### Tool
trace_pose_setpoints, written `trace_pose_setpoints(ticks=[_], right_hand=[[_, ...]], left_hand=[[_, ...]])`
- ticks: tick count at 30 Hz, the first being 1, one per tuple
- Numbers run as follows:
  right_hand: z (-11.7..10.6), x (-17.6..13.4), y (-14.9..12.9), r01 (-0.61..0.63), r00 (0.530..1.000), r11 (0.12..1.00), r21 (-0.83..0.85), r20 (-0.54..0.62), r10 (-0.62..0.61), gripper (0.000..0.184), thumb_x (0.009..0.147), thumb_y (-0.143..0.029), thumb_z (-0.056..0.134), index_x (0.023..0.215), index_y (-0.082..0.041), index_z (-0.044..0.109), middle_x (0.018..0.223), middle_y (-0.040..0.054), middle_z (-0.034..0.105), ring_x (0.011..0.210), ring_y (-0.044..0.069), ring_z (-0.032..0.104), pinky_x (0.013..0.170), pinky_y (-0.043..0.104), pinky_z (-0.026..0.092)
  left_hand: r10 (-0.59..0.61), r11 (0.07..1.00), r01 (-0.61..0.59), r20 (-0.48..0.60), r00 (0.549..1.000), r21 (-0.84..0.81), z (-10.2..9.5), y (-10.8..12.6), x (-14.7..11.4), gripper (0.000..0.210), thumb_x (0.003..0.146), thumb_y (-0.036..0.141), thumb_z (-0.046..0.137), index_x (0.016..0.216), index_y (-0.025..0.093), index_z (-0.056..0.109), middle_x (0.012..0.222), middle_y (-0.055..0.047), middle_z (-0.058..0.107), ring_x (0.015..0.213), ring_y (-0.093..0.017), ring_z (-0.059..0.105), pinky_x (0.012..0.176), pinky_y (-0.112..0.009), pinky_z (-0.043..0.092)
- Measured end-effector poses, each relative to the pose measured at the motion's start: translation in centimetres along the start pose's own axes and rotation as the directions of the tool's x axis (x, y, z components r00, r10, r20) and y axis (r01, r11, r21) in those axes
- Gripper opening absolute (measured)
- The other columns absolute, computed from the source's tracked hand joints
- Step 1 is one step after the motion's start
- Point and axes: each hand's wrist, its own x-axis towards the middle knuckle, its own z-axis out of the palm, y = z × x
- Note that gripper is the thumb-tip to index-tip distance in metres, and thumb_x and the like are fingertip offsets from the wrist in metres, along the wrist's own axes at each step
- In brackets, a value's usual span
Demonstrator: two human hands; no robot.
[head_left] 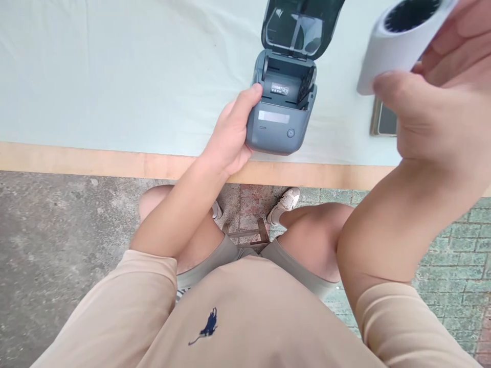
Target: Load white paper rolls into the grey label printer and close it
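Observation:
A dark blue-grey label printer [274, 130] is held near the table's front edge by my left hand [236, 128], thumb on its side and fingers underneath. Its dark lid [301, 25], with a see-through window, stands swung up, so the paper bay shows with a small printed sticker inside and no roll in it. A power button sits on the printer's front. To the right, my right hand [433, 102] grips a white paper roll [399, 56] with a dark hollow core, raised toward the camera. My right fingers are partly cut off by the frame edge.
A dark flat rectangular object [384, 120] lies on the table, partly hidden behind my right hand. Pale cloth [134, 76] covers the tabletop, and its bare wooden edge [76, 159] runs in front of my knees. A small wooden stool [247, 235] shows below.

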Motion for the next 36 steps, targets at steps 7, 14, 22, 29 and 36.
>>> trace_pose_setpoints(ticks=[7, 14, 22, 29, 36], right_hand=[[0.9, -1.8, 4.0, -0.205, 0.973, 0.953, -0.224, 0.056, 0.223, 0.035, 0.067, -0.009, 0.055, 0.097, -0.026, 0.058, 0.095, 0.0002, 0.06, 0.081, 0.013, 0.056, 0.066, 0.028, 0.046], [-0.9, -1.6, 5.2, -0.188, 0.979, 0.977, -0.105, -0.1, 0.177, 0.039, 0.069, -0.01, 0.056, 0.106, -0.023, 0.058, 0.095, 0.0029, 0.062, 0.089, 0.016, 0.061, 0.073, 0.031, 0.046], [-1.6, 1.1, 8.9, -0.233, 0.944, 0.965, -0.117, -0.267, 0.196, 0.046, 0.065, -0.005, 0.052, 0.108, -0.021, 0.051, 0.118, 0.0069, 0.054, 0.111, 0.015, 0.054, 0.09, 0.032, 0.044], [-0.7, 3.4, 8.9, -0.3, 0.933, 0.935, -0.188, -0.264, 0.246, 0.023, 0.068, -0.017, 0.056, 0.089, -0.022, 0.049, 0.106, 0.0079, 0.053, 0.09, 0.013, 0.053, 0.075, 0.03, 0.043], [0.3, 3.7, 8.9, -0.316, 0.933, 0.916, -0.249, -0.26, 0.251, 0.024, 0.057, -0.011, 0.047, 0.074, -0.023, 0.035, 0.083, 0.0032, 0.043, 0.07, 0.01, 0.037, 0.064, 0.028, 0.029]], left_hand=[[-0.014, 1.0, 0.014, 0.027, 1.0, 0.011, -0.3, 0.0, 0.0, 0.03, 0.086, 0.044, 0.045, 0.083, 0.019, 0.061, 0.073, 0.0, 0.066, 0.086, -0.013, 0.067, 0.076, -0.019, 0.055], [0.003, 0.997, -0.002, -0.015, 1.0, 0.081, -0.3, -0.3, 0.0, 0.031, 0.088, 0.044, 0.044, 0.083, 0.018, 0.06, 0.081, 0.0, 0.067, 0.101, -0.016, 0.066, 0.083, -0.024, 0.056], [0.012, 0.996, -0.014, 0.018, 1.0, 0.087, -0.3, -0.2, 0.0, 0.03, 0.087, 0.043, 0.046, 0.079, 0.017, 0.058, 0.079, 0.0, 0.067, 0.096, -0.014, 0.067, 0.085, -0.022, 0.055], [0.009, 0.998, -0.011, 0.027, 1.0, 0.064, -0.5, -0.3, -0.1, 0.031, 0.089, 0.043, 0.044, 0.081, 0.017, 0.059, 0.084, -0.002, 0.067, 0.103, -0.017, 0.066, 0.082, -0.024, 0.057], [-0.008, 0.998, 0.008, 0.005, 1.0, 0.06, -0.7, -0.3, -0.1, 0.029, 0.089, 0.043, 0.046, 0.082, 0.016, 0.057, 0.077, 0.0, 0.062, 0.093, -0.015, 0.067, 0.067, -0.02, 0.055]])
